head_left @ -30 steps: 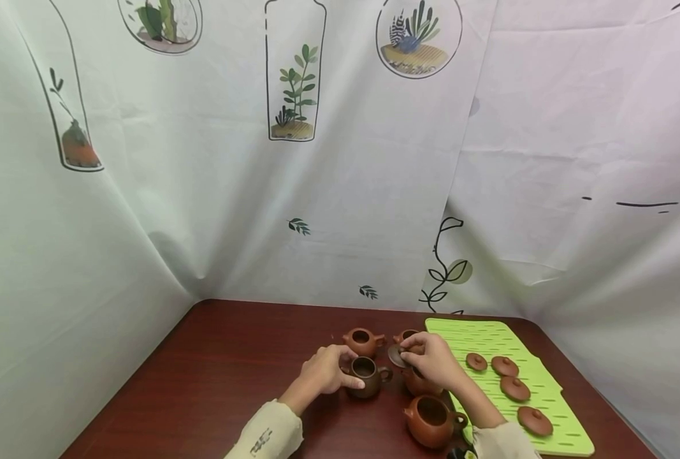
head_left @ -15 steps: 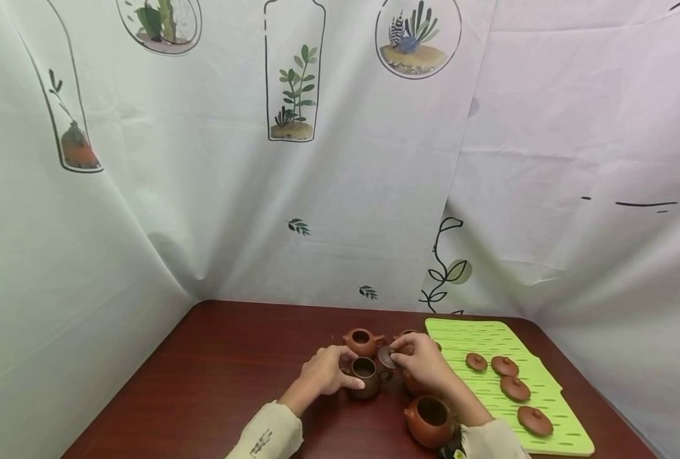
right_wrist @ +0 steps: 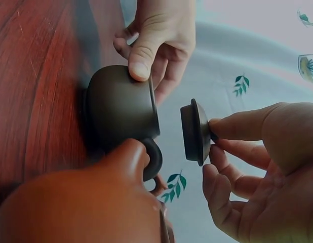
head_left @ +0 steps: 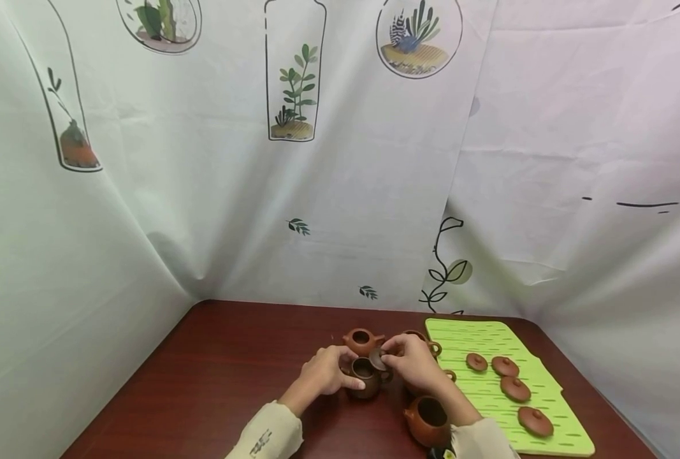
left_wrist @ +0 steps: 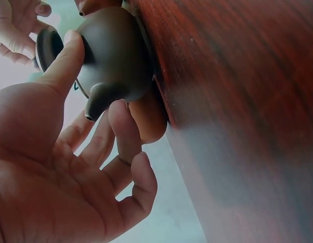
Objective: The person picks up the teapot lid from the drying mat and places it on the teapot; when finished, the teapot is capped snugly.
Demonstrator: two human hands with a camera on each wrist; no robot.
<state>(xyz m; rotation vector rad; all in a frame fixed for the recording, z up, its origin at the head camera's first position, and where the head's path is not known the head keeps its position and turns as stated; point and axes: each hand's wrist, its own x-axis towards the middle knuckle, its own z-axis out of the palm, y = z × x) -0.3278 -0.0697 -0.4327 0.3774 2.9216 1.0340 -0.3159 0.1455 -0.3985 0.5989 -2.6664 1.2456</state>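
Observation:
A dark brown clay teapot (head_left: 365, 387) stands uncovered on the table, its spout toward my left hand (head_left: 324, 371). That hand steadies it, the thumb pressing at the rim and the fingers round the far side; its spout (left_wrist: 98, 104) pokes out between thumb and fingers in the left wrist view. My right hand (head_left: 415, 364) pinches a matching dark lid (right_wrist: 195, 132) by its knob. The lid is tilted and apart from the opening, just above and to the right of it. Beneath the right forearm sits an orange-brown teapot (right_wrist: 90, 202), partly hidden.
More open reddish teapots stand close by, one behind (head_left: 362, 343) and one in front (head_left: 428, 422). On the right, a green ridged mat (head_left: 483, 414) bears several reddish lids (head_left: 514, 389). A small black object (head_left: 438, 453) lies at the front edge of view.
My right hand has carried the dark lid leftward, from over the neighbouring teapots to beside the dark teapot's opening. The left hand and the teapot have stayed in place.

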